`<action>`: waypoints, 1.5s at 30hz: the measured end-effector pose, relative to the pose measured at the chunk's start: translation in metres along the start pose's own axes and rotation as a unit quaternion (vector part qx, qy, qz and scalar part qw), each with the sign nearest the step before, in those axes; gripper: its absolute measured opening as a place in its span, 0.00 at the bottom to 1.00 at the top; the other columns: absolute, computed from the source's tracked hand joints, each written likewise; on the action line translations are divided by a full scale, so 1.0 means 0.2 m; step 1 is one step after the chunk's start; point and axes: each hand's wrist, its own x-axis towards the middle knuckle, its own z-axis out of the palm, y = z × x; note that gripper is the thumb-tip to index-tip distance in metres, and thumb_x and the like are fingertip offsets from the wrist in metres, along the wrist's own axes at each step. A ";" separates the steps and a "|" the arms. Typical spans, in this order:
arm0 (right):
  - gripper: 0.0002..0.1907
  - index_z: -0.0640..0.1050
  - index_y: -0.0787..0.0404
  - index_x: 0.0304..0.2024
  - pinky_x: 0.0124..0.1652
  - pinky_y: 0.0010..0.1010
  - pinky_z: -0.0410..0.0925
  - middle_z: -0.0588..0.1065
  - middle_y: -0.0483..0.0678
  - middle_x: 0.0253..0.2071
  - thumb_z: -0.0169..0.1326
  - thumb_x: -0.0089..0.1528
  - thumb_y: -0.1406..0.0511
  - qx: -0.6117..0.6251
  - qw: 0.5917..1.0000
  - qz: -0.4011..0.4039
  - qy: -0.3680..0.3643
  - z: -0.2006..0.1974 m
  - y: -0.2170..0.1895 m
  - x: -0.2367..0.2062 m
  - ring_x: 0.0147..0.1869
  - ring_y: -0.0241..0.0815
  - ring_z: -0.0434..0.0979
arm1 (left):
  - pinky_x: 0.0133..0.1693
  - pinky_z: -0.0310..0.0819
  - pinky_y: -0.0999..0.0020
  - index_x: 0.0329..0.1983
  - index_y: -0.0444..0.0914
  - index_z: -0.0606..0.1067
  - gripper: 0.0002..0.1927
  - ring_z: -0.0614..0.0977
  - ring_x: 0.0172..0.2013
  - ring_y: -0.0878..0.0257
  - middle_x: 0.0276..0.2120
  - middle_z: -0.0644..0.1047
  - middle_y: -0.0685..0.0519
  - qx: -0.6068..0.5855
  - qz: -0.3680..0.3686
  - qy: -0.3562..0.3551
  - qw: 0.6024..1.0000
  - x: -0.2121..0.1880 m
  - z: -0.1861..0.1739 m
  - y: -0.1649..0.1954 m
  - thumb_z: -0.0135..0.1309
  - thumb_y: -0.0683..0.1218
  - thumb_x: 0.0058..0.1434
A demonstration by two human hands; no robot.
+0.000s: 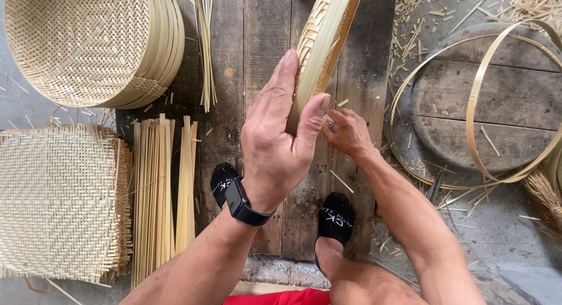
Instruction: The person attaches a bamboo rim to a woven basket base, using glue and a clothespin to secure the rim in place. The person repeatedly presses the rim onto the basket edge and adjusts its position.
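Basket rim braced upright.
My left hand clamps the woven basket steady so my right hand, pinched on a small tool, reaches its edge.

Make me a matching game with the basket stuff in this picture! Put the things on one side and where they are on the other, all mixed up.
Things:
1. stack of round woven baskets
2. flat woven mats
3. loose bamboo hoops
4. basket rim

Places:
A. on the round wooden board at the right
B. gripped by the left hand
C. top left corner
D. lower left, beside the bundle of bamboo strips

Pairs: 1-C, 2-D, 3-A, 4-B
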 end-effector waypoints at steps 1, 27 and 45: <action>0.21 0.81 0.63 0.52 0.47 0.45 0.72 0.78 0.58 0.40 0.60 0.60 0.59 0.002 1.000 -0.007 0.006 0.00 0.00 -0.01 0.45 0.55 0.80 | 0.68 0.72 0.62 0.74 0.34 0.61 0.29 0.77 0.67 0.50 0.68 0.71 0.39 0.002 -0.001 0.000 1.000 0.00 0.00 0.00 0.55 0.52 0.78; 0.23 0.76 0.60 0.50 0.48 0.32 0.73 0.79 0.48 0.45 0.72 0.56 0.66 0.028 0.854 0.332 0.400 -0.92 1.06 -0.65 0.47 0.40 0.80 | 0.32 0.80 0.72 0.65 0.35 0.75 0.17 0.83 0.34 0.64 0.45 0.84 0.45 -0.056 -0.126 0.075 0.988 0.01 -0.34 -0.22 0.54 0.48 0.78; 0.12 0.69 0.69 0.53 0.52 0.29 0.69 0.70 0.50 0.49 0.52 0.67 0.77 0.027 0.820 0.266 0.506 -0.62 0.64 -1.22 0.46 0.38 0.71 | 0.51 0.82 0.50 0.59 0.29 0.68 0.20 0.83 0.51 0.44 0.58 0.75 0.36 -0.527 -0.470 0.081 0.703 0.67 0.50 -0.66 0.52 0.40 0.64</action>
